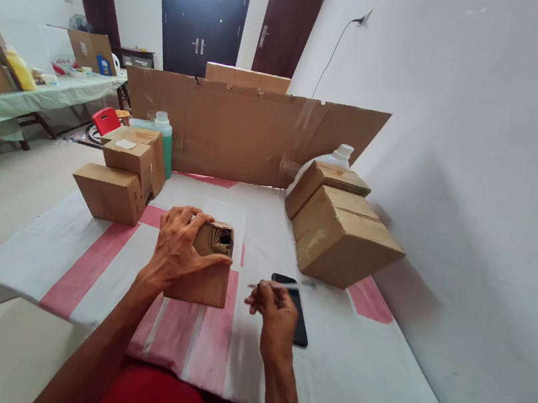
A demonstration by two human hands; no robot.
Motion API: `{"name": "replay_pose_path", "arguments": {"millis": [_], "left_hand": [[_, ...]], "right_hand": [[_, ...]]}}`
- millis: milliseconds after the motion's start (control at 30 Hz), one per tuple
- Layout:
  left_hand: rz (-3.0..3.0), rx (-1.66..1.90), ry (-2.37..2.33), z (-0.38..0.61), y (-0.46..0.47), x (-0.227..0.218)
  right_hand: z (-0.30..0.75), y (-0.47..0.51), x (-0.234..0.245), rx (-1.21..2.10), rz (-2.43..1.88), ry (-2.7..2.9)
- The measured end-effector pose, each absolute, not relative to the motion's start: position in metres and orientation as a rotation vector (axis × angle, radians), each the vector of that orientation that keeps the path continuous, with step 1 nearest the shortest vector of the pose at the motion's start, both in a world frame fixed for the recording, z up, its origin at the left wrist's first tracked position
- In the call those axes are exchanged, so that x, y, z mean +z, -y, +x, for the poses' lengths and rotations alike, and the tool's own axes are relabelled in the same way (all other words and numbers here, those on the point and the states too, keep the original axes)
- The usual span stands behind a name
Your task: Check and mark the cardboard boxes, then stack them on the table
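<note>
My left hand [179, 249] is wrapped over the top of a small brown cardboard box [205, 269] that stands on the white and red striped cloth [87, 269] in front of me. The box's top end looks partly open, with something dark inside. My right hand [275, 313] is pinched shut on a thin, pale, stick-like tool [281, 287] that points right, just to the right of the box. A black phone [297, 310] lies flat on the cloth, partly under my right hand.
Three small boxes [124, 173] are stacked at the left, two larger ones [340, 229] at the right by the wall. A cardboard sheet [249, 131] stands across the back with a green bottle [166, 139] and a white bottle [339, 155]. Another table [36, 96] is far left.
</note>
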State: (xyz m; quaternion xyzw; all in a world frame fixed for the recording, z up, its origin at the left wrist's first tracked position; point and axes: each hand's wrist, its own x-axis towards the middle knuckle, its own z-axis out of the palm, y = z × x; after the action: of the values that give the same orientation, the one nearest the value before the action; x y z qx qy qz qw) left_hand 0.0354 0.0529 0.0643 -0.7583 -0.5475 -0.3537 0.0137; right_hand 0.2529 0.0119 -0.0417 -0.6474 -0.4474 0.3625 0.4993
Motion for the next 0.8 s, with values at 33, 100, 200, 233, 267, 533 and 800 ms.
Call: {"name": "replay_pose_path", "arguments": {"millis": [33,100,200,233,267,533,800], "left_hand": [[-2.369,-1.079,1.692,0.034,-0.054,0.064],[-2.390,-1.070,1.666,0.034,-0.055,0.065],[-2.431,-1.081,1.648,0.035,-0.054,0.065],[-2.446,-1.083,1.649,0.035,-0.054,0.065],[-2.457,-1.084,1.655,0.035,-0.053,0.065],[-2.461,-1.091,1.636,0.037,-0.051,0.059],[-2.451,-1.113,1.636,0.040,-0.051,0.060]], "right_hand": [[0.249,-0.014,-0.028,0.894,-1.433,1.019],[0.238,-0.018,0.000,0.944,-1.137,0.920],[0.215,-0.026,0.033,0.924,-0.913,0.976],[0.208,-0.029,0.040,0.874,-0.909,1.033],[0.202,-0.032,0.045,0.820,-0.911,1.085],[0.195,-0.039,0.046,0.592,-0.969,1.324],[0.203,-0.033,0.047,0.585,-1.012,1.397]]}}
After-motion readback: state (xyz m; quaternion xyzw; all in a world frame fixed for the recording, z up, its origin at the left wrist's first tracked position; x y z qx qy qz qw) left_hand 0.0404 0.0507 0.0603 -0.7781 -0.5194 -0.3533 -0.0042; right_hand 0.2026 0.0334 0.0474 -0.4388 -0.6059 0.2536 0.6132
